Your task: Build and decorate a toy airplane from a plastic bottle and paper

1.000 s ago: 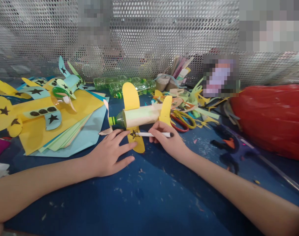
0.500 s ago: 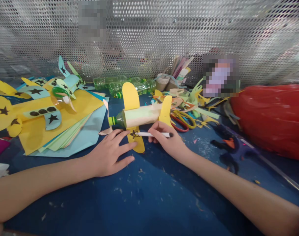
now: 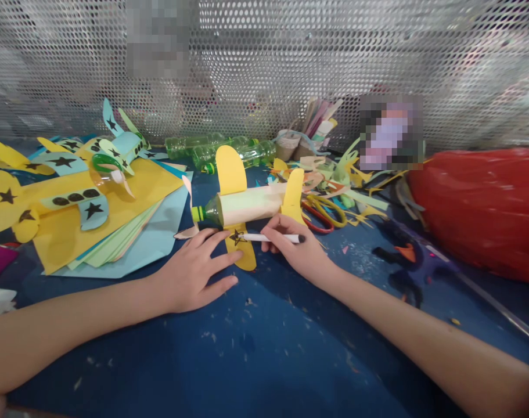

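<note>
The bottle plane (image 3: 247,204) lies mid-desk; my marker (image 3: 270,238) has one black star (image 3: 237,236) nearly inked on its near wing (image 3: 241,248). My right hand (image 3: 295,247) pinches the marker, and my left hand (image 3: 193,268) lies flat, fingers spread, pinning the wing. Finished planes (image 3: 50,194) sit at ten o'clock; this fuselage looks bare.

Both forearms are bare, with no sleeves in view. The left hand (image 3: 190,273) and right hand (image 3: 297,252) wear no gloves, rings or watch.
</note>
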Tool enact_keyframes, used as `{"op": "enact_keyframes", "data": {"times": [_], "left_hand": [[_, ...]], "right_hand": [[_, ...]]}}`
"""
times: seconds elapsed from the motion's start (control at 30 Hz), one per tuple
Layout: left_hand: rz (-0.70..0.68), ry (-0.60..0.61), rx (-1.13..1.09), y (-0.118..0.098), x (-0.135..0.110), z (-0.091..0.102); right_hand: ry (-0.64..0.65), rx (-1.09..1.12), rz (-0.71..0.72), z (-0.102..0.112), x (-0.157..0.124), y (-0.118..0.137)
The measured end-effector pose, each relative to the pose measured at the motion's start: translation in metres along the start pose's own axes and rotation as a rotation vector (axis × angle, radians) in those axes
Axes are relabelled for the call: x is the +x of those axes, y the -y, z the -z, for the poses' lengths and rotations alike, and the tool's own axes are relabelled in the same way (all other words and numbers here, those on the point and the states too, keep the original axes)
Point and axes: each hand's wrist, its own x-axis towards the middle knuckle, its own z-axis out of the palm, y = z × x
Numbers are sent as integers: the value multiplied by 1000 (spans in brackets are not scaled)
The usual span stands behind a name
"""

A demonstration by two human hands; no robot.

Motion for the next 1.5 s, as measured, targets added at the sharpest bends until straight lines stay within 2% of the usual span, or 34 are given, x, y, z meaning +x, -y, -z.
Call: {"op": "enact_keyframes", "data": {"times": [1.5], "left_hand": [[8,20,15,0,0,0]], "right_hand": [[-9,46,-27,0,0,0]]}}
